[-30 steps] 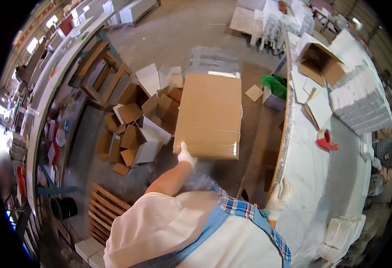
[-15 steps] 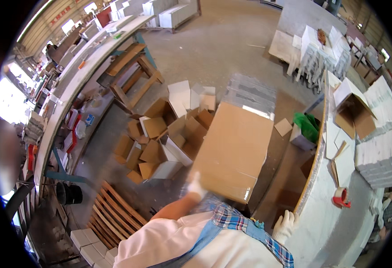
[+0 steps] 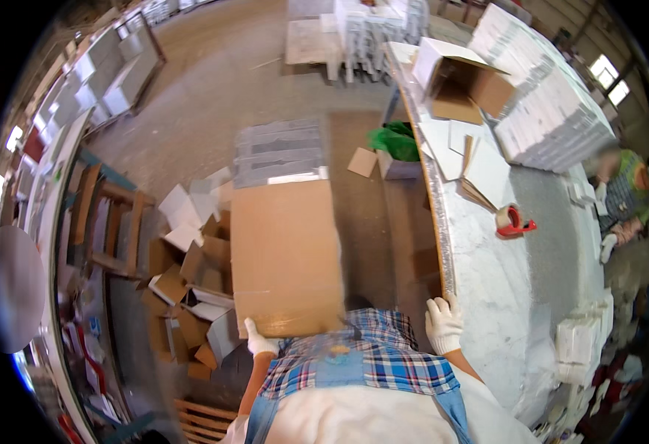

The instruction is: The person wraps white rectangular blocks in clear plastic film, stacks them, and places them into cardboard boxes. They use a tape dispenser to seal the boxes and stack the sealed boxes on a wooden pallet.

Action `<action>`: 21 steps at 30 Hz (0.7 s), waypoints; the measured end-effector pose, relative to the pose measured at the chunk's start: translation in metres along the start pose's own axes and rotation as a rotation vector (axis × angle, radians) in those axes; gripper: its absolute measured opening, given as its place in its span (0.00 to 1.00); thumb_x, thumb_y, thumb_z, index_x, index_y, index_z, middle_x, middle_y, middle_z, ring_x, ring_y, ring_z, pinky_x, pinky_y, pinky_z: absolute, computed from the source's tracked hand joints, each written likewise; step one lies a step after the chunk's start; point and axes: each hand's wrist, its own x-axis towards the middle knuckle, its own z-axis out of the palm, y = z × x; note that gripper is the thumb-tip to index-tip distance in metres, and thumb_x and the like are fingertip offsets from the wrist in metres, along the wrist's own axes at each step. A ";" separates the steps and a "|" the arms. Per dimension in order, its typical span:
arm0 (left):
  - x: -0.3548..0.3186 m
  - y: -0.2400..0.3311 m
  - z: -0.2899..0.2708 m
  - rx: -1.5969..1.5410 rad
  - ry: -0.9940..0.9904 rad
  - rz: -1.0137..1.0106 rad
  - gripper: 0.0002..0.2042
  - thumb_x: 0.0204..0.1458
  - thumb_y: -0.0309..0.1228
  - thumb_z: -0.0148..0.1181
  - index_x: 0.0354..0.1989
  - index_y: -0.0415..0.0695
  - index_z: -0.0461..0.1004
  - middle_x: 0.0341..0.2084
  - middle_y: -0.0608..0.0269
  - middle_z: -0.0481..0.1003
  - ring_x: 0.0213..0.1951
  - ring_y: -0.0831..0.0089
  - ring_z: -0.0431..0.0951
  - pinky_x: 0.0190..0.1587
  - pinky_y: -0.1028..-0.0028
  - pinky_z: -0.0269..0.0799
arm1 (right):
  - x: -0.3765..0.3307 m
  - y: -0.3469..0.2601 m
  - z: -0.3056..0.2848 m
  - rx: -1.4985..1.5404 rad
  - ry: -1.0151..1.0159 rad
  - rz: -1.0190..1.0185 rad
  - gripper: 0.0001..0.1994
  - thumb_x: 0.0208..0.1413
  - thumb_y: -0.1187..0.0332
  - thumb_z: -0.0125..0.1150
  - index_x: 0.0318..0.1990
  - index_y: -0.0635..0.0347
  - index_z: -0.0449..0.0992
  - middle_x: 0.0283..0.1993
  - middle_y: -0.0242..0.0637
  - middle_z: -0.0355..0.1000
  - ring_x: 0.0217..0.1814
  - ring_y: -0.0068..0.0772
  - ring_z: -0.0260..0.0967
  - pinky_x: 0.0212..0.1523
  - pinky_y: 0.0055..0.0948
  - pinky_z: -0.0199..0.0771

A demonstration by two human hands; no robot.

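Note:
My left hand (image 3: 260, 340), in a white glove, is at the near left corner of a large flat brown cardboard sheet (image 3: 287, 251). Its thumb points up and apart; the other fingers are partly hidden. Grey wrapped material (image 3: 278, 152) shows at the far end of the cardboard, beyond a white strip. On the right, my gloved right hand (image 3: 444, 324) lies over the near corner of a white-topped table (image 3: 480, 311), its fingers spread over the edge. Neither hand shows anything lifted.
Open cartons (image 3: 184, 288) lie piled left of the cardboard. A red tape dispenser (image 3: 515, 222), flat card pieces (image 3: 480, 177), an open box (image 3: 465, 81) and stacked white slabs (image 3: 554, 111) are on the table. A box with green plastic (image 3: 398, 152) stands beside it. A person (image 3: 624, 192) is beyond.
The view has turned right, so everything sits further left. My left hand stays by the cardboard's near left corner. My right hand stays at the table edge, now with fingers over its corner.

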 end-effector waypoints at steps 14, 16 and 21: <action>-0.010 0.009 0.012 0.270 0.204 0.023 0.44 0.56 0.62 0.62 0.72 0.45 0.59 0.65 0.50 0.66 0.62 0.45 0.71 0.55 0.41 0.76 | 0.117 -0.067 0.030 0.294 -0.042 -0.005 0.23 0.50 0.66 0.68 0.56 0.55 0.77 0.52 0.39 0.77 0.57 0.47 0.71 0.54 0.46 0.72; -0.008 0.011 0.015 0.245 0.246 -0.009 0.44 0.55 0.62 0.63 0.72 0.45 0.59 0.66 0.50 0.65 0.62 0.45 0.70 0.55 0.41 0.76 | 0.143 -0.079 0.056 0.318 -0.092 0.044 0.24 0.53 0.63 0.67 0.59 0.53 0.75 0.55 0.38 0.76 0.59 0.47 0.70 0.58 0.46 0.70; -0.028 0.021 0.050 0.419 0.345 -0.050 0.48 0.54 0.63 0.63 0.71 0.36 0.58 0.68 0.47 0.63 0.64 0.43 0.68 0.59 0.40 0.72 | 0.234 -0.075 0.095 0.468 -0.152 0.060 0.26 0.57 0.63 0.65 0.64 0.54 0.72 0.62 0.44 0.73 0.65 0.52 0.68 0.65 0.46 0.67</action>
